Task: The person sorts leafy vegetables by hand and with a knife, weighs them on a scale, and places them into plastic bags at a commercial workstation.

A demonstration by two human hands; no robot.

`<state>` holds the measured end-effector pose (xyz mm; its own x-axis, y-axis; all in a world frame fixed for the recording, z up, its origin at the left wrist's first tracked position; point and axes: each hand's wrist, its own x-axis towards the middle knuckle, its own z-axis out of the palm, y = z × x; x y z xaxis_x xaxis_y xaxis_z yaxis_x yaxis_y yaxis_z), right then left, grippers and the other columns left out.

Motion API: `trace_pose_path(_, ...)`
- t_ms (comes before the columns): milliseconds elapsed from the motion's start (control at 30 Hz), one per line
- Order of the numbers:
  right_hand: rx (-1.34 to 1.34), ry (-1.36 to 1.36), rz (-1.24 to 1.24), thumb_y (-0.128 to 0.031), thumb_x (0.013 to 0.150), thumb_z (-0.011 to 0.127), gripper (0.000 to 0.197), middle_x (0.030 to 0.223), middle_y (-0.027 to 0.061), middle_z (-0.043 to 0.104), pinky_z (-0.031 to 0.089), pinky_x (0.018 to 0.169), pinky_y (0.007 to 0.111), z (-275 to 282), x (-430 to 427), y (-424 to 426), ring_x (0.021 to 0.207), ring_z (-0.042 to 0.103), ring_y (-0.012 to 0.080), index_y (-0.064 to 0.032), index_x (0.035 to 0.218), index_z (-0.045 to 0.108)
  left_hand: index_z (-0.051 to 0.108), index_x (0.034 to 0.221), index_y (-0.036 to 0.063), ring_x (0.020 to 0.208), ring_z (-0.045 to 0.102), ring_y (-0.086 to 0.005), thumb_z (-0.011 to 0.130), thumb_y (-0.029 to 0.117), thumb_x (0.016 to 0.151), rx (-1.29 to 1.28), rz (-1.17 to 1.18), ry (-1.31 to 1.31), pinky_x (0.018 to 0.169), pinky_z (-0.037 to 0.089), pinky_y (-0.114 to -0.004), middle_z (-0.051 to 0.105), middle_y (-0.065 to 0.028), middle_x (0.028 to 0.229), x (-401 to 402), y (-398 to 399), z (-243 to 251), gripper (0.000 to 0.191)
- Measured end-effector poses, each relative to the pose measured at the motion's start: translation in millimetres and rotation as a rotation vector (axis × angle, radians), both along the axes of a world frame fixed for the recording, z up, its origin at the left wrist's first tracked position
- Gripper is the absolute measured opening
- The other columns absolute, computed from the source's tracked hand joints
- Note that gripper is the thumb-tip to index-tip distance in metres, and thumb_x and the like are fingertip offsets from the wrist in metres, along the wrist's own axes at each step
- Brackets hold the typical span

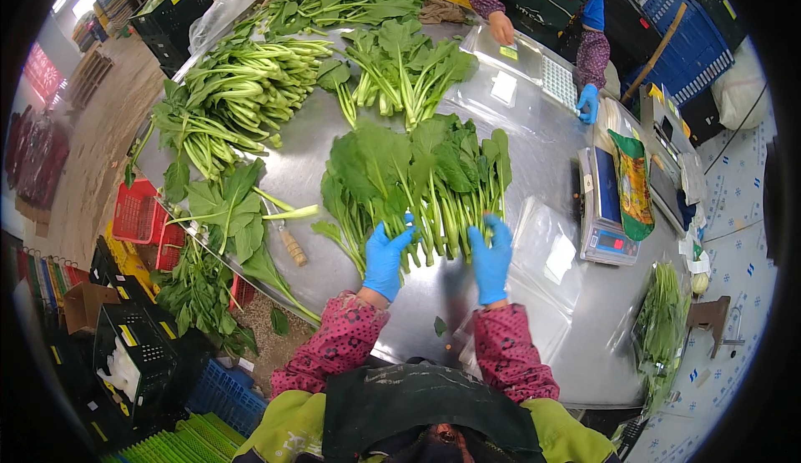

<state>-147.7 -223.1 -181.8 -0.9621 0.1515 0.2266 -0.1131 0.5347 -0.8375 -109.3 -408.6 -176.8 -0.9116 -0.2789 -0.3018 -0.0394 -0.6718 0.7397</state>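
A spread of leafy green stalks (pixel 447 213) lies on the steel table before me, with leaves pointing away and cut ends towards me. My left hand (pixel 385 261), in a blue glove, has its fingers around stalks at the left side of this spread. At the right edge, my right hand (pixel 490 259), also gloved in blue, touches the stalk ends with thumb and fingers apart. Whether it grips any stalk is partly hidden. Flat clear plastic bags (pixel 538 275) lie just right of that hand. A small wooden-handled tool (pixel 293 249) rests left of the greens; its far end is hard to make out.
Piled greens (pixel 250 91) cover the table's far left, and another bunch (pixel 407 78) lies ahead. A digital scale (pixel 607 213) stands right, beyond a bagged bunch (pixel 660 319). Across the table, a co-worker's gloved hand (pixel 588 104) touches a white grid-patterned tray (pixel 559 81). Crates (pixel 134 350) stand left.
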Motion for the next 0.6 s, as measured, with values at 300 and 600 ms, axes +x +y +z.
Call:
trace_pose_path(300,-0.249,-0.348,0.150,-0.018,0.068,0.081,0.089,0.118,0.0200,0.059,0.049,0.089,0.037,-34.7,-51.0,5.1,0.106,0.060,0.0274,0.0011,0.141,0.034,0.045,0.127,0.0014,0.102,0.057,-0.0210,0.067,0.004,0.083,-0.335,0.003,-0.113,0.088,0.047,-0.034,0.058,-0.0092,0.115,-41.8,34.8,-45.7,0.050)
trace_pose_path(600,-1.189,-0.568,0.348,-0.015,0.090,0.061,0.063,0.136,0.0136,0.050,0.042,0.102,0.035,1.2,-8.8,-8.2,0.120,0.053,0.0241,-0.0021,0.145,0.033,0.046,0.131,0.0013,0.107,0.060,-0.0227,0.065,-0.006,0.079,-0.001,-0.178,0.025,0.092,0.049,-0.035,0.061,-0.0116,0.119,-37.3,7.8,-26.6,0.056)
